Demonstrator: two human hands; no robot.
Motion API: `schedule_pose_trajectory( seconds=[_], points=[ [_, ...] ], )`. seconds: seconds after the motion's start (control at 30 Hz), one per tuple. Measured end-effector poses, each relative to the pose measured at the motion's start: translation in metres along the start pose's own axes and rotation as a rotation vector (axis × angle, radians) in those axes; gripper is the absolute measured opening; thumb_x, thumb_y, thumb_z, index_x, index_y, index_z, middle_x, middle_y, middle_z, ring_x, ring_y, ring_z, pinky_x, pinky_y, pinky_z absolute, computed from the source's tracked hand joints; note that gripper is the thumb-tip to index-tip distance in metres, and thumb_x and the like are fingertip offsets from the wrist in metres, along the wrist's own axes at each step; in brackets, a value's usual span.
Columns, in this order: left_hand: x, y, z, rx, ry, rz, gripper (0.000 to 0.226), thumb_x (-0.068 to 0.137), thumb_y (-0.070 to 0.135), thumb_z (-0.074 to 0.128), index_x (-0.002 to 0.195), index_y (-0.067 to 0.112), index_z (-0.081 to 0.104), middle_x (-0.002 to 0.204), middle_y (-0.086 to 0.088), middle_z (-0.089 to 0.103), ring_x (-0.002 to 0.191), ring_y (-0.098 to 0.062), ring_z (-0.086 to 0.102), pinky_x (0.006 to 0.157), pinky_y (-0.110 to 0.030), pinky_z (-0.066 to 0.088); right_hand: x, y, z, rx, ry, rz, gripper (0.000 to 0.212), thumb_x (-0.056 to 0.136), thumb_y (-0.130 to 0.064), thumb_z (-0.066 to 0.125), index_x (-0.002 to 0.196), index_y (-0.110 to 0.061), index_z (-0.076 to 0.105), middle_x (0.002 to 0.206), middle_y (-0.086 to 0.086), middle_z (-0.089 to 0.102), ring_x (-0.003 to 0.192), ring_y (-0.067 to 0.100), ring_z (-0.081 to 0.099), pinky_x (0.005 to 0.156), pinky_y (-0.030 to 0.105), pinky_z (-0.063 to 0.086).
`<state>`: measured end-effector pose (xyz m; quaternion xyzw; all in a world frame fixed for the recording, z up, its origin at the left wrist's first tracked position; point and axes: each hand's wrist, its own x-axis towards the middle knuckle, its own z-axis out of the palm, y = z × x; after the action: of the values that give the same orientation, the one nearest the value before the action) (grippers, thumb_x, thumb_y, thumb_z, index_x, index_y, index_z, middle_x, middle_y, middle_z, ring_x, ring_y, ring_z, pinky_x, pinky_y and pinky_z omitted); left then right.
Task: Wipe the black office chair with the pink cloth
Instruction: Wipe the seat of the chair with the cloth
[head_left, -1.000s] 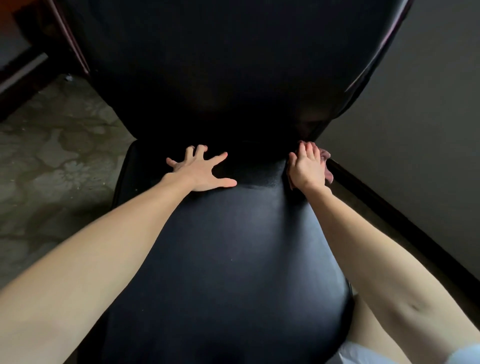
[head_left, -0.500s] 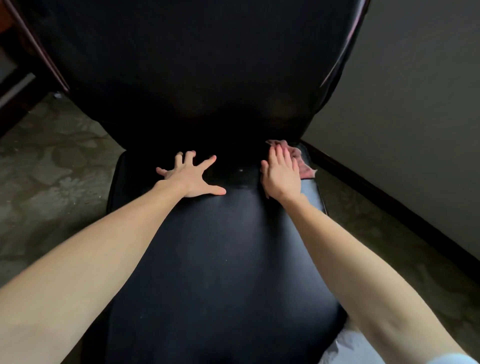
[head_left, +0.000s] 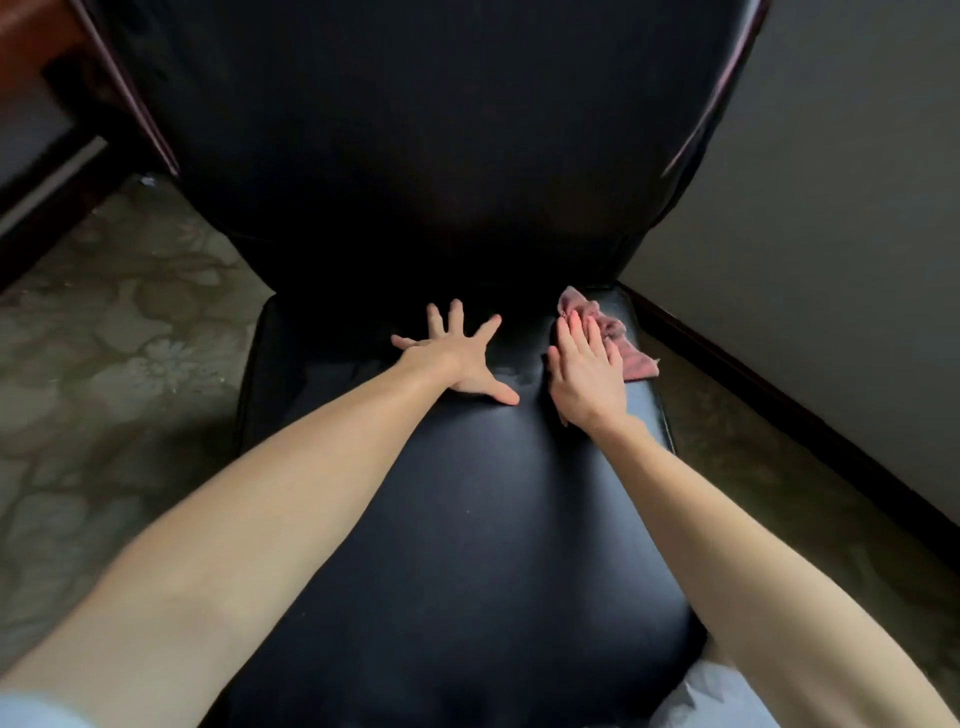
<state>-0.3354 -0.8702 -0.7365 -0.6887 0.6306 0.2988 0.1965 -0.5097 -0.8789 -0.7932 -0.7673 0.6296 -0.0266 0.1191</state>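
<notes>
- We found the black office chair (head_left: 467, 519) facing us, its seat in the near centre and its backrest rising at the far side.
- The pink cloth (head_left: 618, 338) lay on the far right corner of the seat, just below the backrest.
- The right hand (head_left: 584, 376) pressed flat on the cloth with straight fingers, grasping nothing.
- The left hand (head_left: 457, 353) rested on the seat left of it, fingers splayed wide, likewise holding nothing.
- Patterned carpet (head_left: 119, 374) lay left; a grey wall (head_left: 857, 208) with dark skirting stood right.
</notes>
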Motion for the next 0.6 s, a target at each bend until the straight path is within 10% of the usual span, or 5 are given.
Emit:
schedule_pose_trajectory(
  seconds=[0.6],
  points=[
    [-0.001,0.026,0.000,0.036,-0.015,0.031,0.127,0.069,0.077,0.067,0.155,0.036,-0.016,0.160,-0.011,-0.031,0.146,-0.039,-0.026,0.104,-0.082,0.004,-0.047,0.050,0.000,0.065,0.038,0.163,0.056,0.106,-0.037,0.024,0.155,-0.011,0.019,0.165,0.006,0.008,0.152,0.019,0.001,0.122,0.043,0.013]
  ],
)
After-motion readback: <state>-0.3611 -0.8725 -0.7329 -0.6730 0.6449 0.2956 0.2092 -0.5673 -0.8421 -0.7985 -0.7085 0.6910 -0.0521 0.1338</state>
